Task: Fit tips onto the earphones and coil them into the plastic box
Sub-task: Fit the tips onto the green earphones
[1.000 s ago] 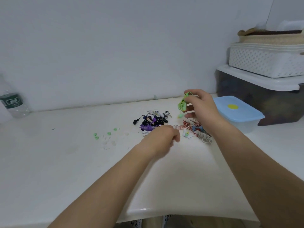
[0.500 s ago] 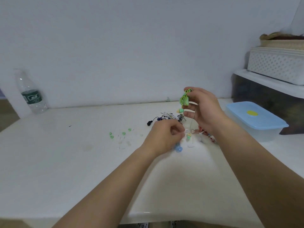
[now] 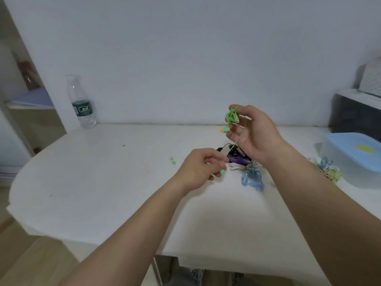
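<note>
Right of centre, your right hand (image 3: pixel 254 134) clamps the light, floppy green coiled earphones (image 3: pixel 232 117); lower, your left hand (image 3: pixel 199 168) pinches a small green round piece (image 3: pixel 222 172). Grip hard buds, not thin cord. The blue-lidded plastic box (image 3: pixel 350 162) sits at the right edge.

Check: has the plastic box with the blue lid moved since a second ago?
No. The plastic box still sits in front of the dark storage bin; only the camera panned left.
</note>
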